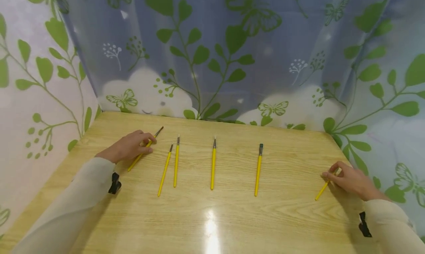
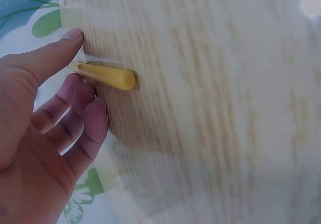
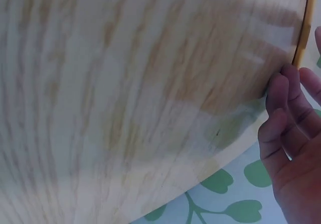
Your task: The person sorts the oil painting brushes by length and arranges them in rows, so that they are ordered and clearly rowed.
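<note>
My left hand (image 1: 134, 145) is over a slanted yellow paintbrush (image 1: 135, 162) on the left of the table. In the left wrist view the yellow handle (image 2: 108, 76) lies between the thumb and the fingers, the thumb apart from it. At the far right my right hand (image 1: 348, 178) pinches another yellow paintbrush (image 1: 321, 192), whose upper part the fingers hide. Its handle (image 3: 303, 30) shows at the edge of the right wrist view.
Between the hands lie several yellow brushes: two close together, a thin brush (image 1: 164, 173) and a pale-tipped one (image 1: 176, 165), then a middle brush (image 1: 213, 169) and a flat dark-tipped brush (image 1: 258, 174). A leaf-patterned curtain (image 1: 212, 62) borders the wooden table (image 1: 132, 221).
</note>
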`<act>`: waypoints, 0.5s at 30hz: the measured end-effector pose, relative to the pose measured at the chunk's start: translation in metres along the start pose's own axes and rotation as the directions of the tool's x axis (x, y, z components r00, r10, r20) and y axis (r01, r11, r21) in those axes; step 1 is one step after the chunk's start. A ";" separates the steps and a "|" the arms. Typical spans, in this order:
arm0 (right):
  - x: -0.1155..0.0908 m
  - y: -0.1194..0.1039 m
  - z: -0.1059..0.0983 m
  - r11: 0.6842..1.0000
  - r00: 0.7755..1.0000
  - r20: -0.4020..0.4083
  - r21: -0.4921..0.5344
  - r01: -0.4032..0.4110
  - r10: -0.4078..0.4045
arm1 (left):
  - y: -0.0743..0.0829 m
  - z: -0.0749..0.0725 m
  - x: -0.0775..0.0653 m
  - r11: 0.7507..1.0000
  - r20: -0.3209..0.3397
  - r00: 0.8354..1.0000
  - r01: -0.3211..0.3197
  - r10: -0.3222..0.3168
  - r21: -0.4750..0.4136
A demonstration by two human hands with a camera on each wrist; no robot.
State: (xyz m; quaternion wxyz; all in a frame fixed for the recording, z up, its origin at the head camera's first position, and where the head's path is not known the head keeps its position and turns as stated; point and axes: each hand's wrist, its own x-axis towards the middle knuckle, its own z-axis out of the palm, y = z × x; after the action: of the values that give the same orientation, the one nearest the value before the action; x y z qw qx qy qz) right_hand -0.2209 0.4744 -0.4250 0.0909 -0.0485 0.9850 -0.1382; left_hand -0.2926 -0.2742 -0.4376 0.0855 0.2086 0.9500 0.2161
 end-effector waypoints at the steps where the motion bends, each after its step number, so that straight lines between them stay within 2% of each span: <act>1: 0.000 0.001 0.001 1.000 1.000 0.004 0.005 -0.004 0.004 | 0.001 0.000 0.000 1.000 -0.002 1.000 0.000 0.000 -0.004; 9: 0.005 0.002 0.004 1.000 1.000 0.005 0.011 -0.012 0.012 | 0.007 -0.003 -0.001 0.999 -0.001 0.999 0.032 -0.032 -0.031; 15: 0.009 0.000 0.000 0.999 1.000 0.014 0.029 -0.020 0.020 | 0.006 -0.003 -0.003 0.998 -0.007 1.000 0.025 -0.026 -0.051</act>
State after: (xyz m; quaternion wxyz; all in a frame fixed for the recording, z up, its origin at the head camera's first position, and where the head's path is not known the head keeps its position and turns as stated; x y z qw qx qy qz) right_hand -0.2292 0.4732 -0.4269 0.0998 -0.0384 0.9827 -0.1514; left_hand -0.2886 -0.2714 -0.4320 0.0897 0.1934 0.9471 0.2397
